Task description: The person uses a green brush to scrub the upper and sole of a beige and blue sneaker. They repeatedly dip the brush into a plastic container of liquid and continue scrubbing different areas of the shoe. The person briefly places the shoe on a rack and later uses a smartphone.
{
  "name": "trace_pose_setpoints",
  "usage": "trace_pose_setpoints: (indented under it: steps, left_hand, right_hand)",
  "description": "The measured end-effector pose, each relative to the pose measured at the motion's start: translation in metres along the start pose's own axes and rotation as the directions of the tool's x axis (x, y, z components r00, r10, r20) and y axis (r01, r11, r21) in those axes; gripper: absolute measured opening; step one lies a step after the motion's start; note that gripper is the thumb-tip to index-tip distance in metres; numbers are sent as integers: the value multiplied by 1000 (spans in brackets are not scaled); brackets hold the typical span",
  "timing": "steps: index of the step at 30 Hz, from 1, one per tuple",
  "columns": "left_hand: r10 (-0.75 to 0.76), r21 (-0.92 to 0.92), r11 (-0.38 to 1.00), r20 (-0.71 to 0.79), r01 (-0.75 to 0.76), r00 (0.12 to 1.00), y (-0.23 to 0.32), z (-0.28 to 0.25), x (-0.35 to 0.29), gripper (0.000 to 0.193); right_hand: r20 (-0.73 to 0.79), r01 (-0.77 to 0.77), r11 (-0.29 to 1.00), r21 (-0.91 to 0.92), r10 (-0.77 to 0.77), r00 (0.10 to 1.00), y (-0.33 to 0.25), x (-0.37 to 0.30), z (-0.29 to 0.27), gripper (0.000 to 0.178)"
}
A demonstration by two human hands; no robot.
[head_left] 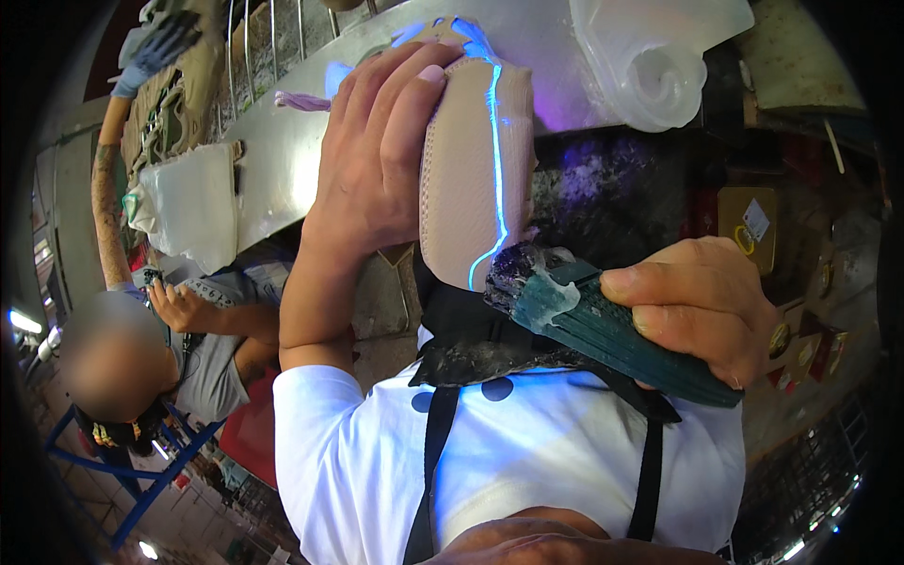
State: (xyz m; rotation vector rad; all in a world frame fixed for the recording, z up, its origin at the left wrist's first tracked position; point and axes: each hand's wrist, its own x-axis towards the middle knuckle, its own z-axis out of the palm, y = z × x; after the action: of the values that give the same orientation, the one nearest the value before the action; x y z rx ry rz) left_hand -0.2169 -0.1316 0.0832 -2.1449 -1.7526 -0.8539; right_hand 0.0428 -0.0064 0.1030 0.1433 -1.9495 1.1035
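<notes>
My left hand (372, 165) is closed over the side of a beige shoe upper (459, 212), which has a stitched edge and a purplish lace or loop at its far left. A bright blue glowing line runs along the upper, from its far end to its near end. In my right hand (706, 301) is a brush with a dark green handle (621, 330), its fingers wrapped round it. Whitish, dried-looking residue coats the brush's dark head (513, 273), which is at the near end of the upper, by the glowing line.
A metal work surface (273, 165) crosses the far side. Translucent plastic containers stand at the far right (650, 66) and left (193, 207). On the left a co-worker (212, 353) stretches a gloved hand (160, 56) toward a rack with shoes. A golden box (747, 221) lies at right.
</notes>
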Motion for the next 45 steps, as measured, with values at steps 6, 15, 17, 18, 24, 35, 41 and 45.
trace_pose_setpoints:
  steps: [6,15,17,18,24,35,41,45]
  left_hand:
    - [-24,27,999,60,23,998,2,-4,23,77]
    - [-71,4,997,270,73,960,-14,-20,65,104]
    - [-51,7,999,299,52,953,-20,-23,72,99]
    - [-52,11,999,313,52,948,-24,-25,74,99]
    - [-22,-30,999,336,34,942,-50,-32,83,103]
    - [-196,-436,774,523,458,830,-71,-69,71,105]
    - [-50,-479,837,413,263,909,-94,-63,56,113]
    - [-63,-342,903,493,261,867,-98,-66,54,103]
  right_hand:
    - [152,-8,986,-169,34,988,-13,39,-34,31]
    - [531,178,964,-199,-46,846,-6,120,-78,23]
    - [631,204,946,-250,-1,776,-12,138,-79,23]
    - [673,224,939,-260,10,740,-14,147,-79,23]
    - [789,278,929,-243,23,614,-9,184,-85,28]
    - [-83,-185,844,504,260,962,79,99,17,46]
    - [325,41,999,0,-38,945,65,98,-6,28]
    - [349,-130,991,2,122,929,60,130,-41,41]
